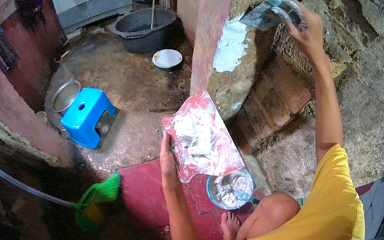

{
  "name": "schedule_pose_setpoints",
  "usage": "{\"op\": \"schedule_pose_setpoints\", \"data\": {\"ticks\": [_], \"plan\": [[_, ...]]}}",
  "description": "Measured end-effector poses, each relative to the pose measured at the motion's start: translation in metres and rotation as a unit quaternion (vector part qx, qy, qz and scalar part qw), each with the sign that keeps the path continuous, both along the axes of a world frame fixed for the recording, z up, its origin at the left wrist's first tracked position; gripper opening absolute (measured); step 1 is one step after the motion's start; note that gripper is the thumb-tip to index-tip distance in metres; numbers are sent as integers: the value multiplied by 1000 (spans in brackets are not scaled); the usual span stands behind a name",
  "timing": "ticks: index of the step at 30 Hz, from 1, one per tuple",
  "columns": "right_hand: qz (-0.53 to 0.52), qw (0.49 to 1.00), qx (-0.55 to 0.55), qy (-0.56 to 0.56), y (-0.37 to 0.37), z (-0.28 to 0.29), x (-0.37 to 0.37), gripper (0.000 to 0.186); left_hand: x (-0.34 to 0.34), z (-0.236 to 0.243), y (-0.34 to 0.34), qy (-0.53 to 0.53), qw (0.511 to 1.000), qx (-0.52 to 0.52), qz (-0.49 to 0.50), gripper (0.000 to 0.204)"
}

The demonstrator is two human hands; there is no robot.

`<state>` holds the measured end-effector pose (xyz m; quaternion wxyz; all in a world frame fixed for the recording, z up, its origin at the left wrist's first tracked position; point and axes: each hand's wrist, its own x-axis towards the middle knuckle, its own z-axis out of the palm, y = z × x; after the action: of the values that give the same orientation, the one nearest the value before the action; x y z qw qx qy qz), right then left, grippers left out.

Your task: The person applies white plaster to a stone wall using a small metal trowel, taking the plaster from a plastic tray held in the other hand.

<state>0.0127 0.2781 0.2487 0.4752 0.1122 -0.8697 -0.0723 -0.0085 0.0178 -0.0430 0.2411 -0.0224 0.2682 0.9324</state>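
My left hand [166, 160] grips the left edge of a flat reddish piece of tile or board [171, 123], held level in front of me. A thick smear of white putty [193, 132] covers much of its top. Up at the right, my right hand [303, 25] is closed on a flat, putty-smeared scraper [260, 17]. Its blade lies at the rough wall [367, 106], against the edge of a wet white putty patch [231, 47]. Below the board stands a small bowl [211, 197] of white putty, with a blue-handled tool [242, 194] in it.
A blue stool [83, 115] stands at the left, by a round metal lid or tray [66, 95]. Further back are a white plate [167, 58] and a dark tub [144, 34] with a stick in it. A green broom [97, 197] leans at lower left.
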Motion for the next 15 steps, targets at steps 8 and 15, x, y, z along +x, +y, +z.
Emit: {"op": "schedule_pose_setpoints", "data": {"ticks": [8, 15], "plan": [[42, 996, -54, -49, 9, -5, 14, 28, -3, -6, 4, 23, 998, -53, 38, 42], [41, 989, -141, -9, -2, -23, 25, 27, 1, 6, -2, 60, 993, -90, 51, 40]]}}
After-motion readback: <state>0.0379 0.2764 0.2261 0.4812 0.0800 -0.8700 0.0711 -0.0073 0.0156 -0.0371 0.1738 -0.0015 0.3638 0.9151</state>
